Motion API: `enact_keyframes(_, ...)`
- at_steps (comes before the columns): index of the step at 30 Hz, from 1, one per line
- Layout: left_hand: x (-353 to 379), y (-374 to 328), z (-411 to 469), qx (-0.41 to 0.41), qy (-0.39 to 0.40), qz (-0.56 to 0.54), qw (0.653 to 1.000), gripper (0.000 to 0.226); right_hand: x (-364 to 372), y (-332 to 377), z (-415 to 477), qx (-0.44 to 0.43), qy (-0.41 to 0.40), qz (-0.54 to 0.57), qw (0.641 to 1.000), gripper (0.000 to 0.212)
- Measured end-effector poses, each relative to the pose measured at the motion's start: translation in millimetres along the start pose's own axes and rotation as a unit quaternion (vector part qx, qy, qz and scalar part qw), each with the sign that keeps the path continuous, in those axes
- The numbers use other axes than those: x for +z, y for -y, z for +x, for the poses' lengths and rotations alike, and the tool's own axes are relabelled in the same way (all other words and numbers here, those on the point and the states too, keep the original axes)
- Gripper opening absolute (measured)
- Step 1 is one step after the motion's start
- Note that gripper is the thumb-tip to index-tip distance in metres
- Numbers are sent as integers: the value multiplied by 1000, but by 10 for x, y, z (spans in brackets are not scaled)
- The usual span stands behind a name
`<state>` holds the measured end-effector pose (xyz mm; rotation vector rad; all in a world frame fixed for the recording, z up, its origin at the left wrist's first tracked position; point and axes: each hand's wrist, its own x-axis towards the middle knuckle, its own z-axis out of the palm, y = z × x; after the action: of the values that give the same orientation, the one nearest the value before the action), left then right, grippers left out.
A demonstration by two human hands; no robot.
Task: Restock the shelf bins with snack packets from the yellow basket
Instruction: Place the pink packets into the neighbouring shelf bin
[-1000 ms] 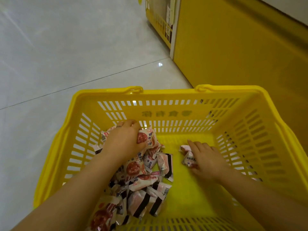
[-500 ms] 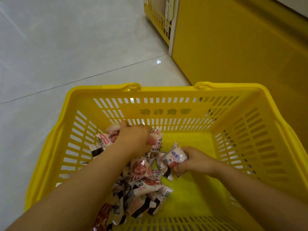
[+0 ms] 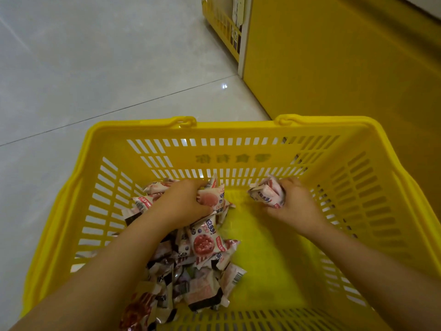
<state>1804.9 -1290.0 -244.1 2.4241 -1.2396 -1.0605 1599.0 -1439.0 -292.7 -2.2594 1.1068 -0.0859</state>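
The left hand [image 3: 183,201] and right hand [image 3: 296,204] each had the grip clenched on crinkled pink-and-white snack packets [image 3: 267,194] near the far wall of the yellow slotted plastic basket [image 3: 238,127]. The remaining packet pile [image 3: 200,259] lay along the basket's left side, directly below the left hand and well apart from the right hand.

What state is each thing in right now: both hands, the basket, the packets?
left hand, gripping a handful from the packet pile.
right hand, clutching a few packets near the far wall.
yellow basket, upright on the floor, partly filled.
packet pile, loose heap in the basket's left half.
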Motion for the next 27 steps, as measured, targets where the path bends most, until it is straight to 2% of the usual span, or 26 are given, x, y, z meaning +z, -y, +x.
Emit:
enact_keyframes(1,14,-4,-9,7,-4,-9,1000,67,-20,-16,-26,-17,-26,-65,997,48)
enact_keyframes(2,22,-3,-17,14,-4,-14,1000,67,-17,-20,-65,-32,-19,-127,991,55)
enact_keyframes(5,15,30,-42,26,1,-1,1000,64,54,-18,-242,-72,100,-263,957,70)
enact_keyframes(8,-28,38,-66,30,8,-31,999,59,95,40,-352,-99,196,-288,932,67)
enact_keyframes(10,-58,44,-70,30,9,-66,997,55,51,86,-384,-72,249,-240,935,56)
enact_keyframes(11,-75,40,-74,31,5,-79,996,53,10,97,-378,-35,272,-181,945,51)
enact_keyframes(13,-117,21,-86,39,-9,-104,994,55,-89,85,-320,68,279,-7,958,39)
enact_keyframes(14,-140,4,-91,46,-18,-113,992,59,-125,67,-273,118,247,84,958,33)
enact_keyframes(16,-204,-46,-108,54,-13,-122,991,67,-134,18,-178,222,181,221,932,27)
enact_keyframes(18,-241,-102,-111,64,46,-122,989,62,-68,26,-131,303,185,295,887,27)
enact_keyframes(20,-222,-178,-134,68,133,-76,986,45,79,38,-111,320,208,303,873,35)
enact_keyframes(22,-125,-233,-144,63,191,6,980,45,242,61,-84,304,194,248,899,44)
enact_keyframes(24,-6,-266,-136,56,224,84,969,53,319,107,-66,293,169,226,913,46)
enact_keyframes(27,110,-322,-120,60,254,155,953,43,314,103,-22,288,164,268,905,38)
